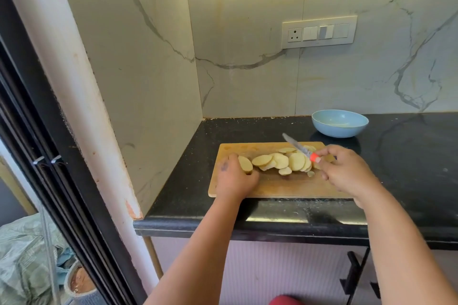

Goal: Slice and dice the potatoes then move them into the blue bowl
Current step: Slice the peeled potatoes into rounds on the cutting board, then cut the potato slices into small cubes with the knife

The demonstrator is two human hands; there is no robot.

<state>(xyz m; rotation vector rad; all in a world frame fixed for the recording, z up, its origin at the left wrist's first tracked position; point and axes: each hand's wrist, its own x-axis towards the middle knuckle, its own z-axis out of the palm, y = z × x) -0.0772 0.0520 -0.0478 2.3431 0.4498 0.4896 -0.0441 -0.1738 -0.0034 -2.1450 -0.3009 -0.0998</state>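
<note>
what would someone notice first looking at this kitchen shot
First, the pale potato slices fanned across the wooden cutting board on the black counter. The right hand holds a knife with an orange handle over them, while the left hand grips the uncut potato end. Behind the board, near the marble wall, sits a blue bowl.

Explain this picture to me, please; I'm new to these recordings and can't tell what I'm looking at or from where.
No machine here: a person's two bare hands, filmed by a wide-angle camera worn on the head, looking forward and down. A wooden cutting board lies on a black counter, covered with potato slices. The left hand holds the remaining potato piece. The right hand holds a knife with an orange handle, its blade over the slices. A blue bowl waits behind the board.
</note>
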